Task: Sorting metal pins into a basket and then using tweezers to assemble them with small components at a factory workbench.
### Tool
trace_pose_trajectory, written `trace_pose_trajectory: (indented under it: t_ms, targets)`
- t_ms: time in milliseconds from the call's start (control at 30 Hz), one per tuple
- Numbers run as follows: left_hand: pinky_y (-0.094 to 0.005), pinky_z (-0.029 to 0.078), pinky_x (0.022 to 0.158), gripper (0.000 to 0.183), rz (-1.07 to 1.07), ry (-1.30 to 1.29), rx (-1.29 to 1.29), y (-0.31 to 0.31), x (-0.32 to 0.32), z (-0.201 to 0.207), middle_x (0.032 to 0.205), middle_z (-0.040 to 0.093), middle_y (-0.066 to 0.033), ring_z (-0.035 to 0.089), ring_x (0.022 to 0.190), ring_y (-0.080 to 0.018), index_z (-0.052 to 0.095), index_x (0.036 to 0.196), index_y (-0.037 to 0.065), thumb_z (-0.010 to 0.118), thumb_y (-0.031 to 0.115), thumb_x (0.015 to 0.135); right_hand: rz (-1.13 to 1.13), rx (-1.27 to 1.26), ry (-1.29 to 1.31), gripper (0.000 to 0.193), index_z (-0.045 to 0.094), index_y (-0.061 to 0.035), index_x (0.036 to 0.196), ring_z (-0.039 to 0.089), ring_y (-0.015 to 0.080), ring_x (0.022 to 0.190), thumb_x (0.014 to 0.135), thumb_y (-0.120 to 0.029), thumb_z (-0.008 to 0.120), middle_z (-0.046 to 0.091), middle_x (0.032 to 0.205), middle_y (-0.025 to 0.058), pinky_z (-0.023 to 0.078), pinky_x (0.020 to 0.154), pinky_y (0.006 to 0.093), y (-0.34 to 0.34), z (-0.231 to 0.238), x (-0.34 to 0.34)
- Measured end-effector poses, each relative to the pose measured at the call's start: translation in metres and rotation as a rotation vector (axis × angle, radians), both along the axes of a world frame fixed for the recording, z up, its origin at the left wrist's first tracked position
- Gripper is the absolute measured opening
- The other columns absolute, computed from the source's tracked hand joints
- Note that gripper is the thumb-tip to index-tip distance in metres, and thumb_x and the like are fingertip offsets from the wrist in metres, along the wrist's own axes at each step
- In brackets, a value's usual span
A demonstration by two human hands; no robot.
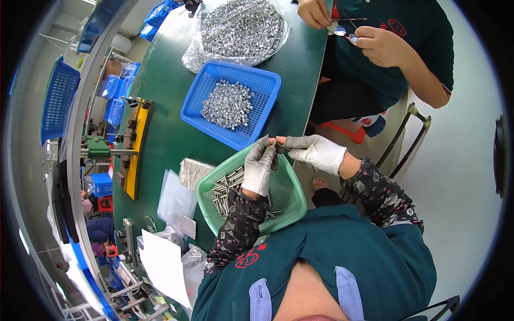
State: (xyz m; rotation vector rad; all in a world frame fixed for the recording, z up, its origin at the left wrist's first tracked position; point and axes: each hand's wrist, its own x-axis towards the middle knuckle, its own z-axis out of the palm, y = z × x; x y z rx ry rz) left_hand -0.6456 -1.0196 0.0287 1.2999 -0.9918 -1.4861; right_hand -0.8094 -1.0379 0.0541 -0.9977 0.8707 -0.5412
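Observation:
My left hand [259, 167] and my right hand [317, 152], both in white gloves with grey fingertips, meet above the far edge of a green basket [297, 202]. Their fingertips are closed together around something small, too hidden to name. Bare fingertips poke out of the gloves where they meet. Inside the basket lie several slim metal rods [220, 203], heaped mostly on its left side; my left forearm covers part of them. Just beyond stands a blue basket [194, 119] with a pile of small shiny metal pieces [227, 104].
A clear plastic bag [194, 58] of similar metal pieces [241, 27] sits at the back. A co-worker's hands [383, 47] hold small parts at upper right. Left of the green basket lie a wrapped block [194, 173], plastic sleeves [176, 197] and a white sheet [163, 265] on the green table [160, 134].

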Motion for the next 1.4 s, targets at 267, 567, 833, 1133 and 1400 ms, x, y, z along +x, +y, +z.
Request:
trace_pose_trajectory:
  t_ms: [267, 567, 833, 1133, 1400]
  targets:
    - [-0.0148, 0.032, 0.043, 0.015, 0.016, -0.038, -0.021, 0.002, -0.001, -0.001, 0.069, 0.053, 0.0009, 0.039, 0.05, -0.0024, 0.052, 0.094, 0.003, 0.045, 0.006, 0.081, 0.055, 0.03, 0.075, 0.034, 0.046, -0.0037, 0.11, 0.046, 0.0101, 0.097, 0.078, -0.011, 0.05, 0.051, 0.107, 0.0057, 0.034, 0.084, 0.0192, -0.001, 0.001, -0.001]
    - [-0.0166, 0.034, 0.042, 0.017, 0.057, -0.069, 0.027, 0.002, -0.005, -0.002, 0.069, 0.054, -0.0009, 0.041, 0.049, -0.0042, 0.05, 0.096, 0.002, 0.046, 0.008, 0.081, -0.171, -0.392, 0.009, 0.033, 0.047, -0.0069, 0.109, 0.051, 0.0139, 0.093, 0.077, -0.013, 0.051, 0.053, 0.104, 0.0082, 0.039, 0.079, 0.0215, 0.011, -0.036, 0.012]
    - [-0.0166, 0.034, 0.043, 0.015, 0.104, -0.025, 0.061, 0.0, -0.016, -0.002, 0.065, 0.051, 0.0004, 0.041, 0.049, -0.0042, 0.052, 0.092, 0.002, 0.047, 0.009, 0.081, -0.305, -0.595, 0.185, 0.03, 0.049, -0.0131, 0.108, 0.053, 0.0244, 0.081, 0.078, -0.016, 0.047, 0.054, 0.092, 0.0126, 0.043, 0.071, 0.0257, 0.019, -0.051, 0.019]
    - [-0.0162, 0.034, 0.042, 0.015, 0.092, -0.026, 0.085, -0.003, -0.024, 0.003, 0.064, 0.05, 0.0001, 0.042, 0.049, -0.0047, 0.051, 0.093, 0.002, 0.047, 0.008, 0.08, -0.387, -0.737, 0.407, 0.033, 0.047, -0.019, 0.109, 0.054, 0.0251, 0.072, 0.076, -0.015, 0.049, 0.055, 0.082, 0.0097, 0.044, 0.063, 0.0289, 0.023, -0.046, 0.018]
    - [-0.0153, 0.034, 0.039, 0.016, 0.055, -0.006, 0.077, -0.005, -0.025, 0.003, 0.066, 0.051, -0.0001, 0.044, 0.048, -0.0047, 0.05, 0.094, 0.001, 0.045, 0.008, 0.08, -0.394, -0.727, 0.559, 0.037, 0.047, -0.0188, 0.111, 0.053, 0.0216, 0.069, 0.076, -0.008, 0.05, 0.054, 0.08, 0.0083, 0.043, 0.062, 0.0256, 0.025, -0.036, 0.02]
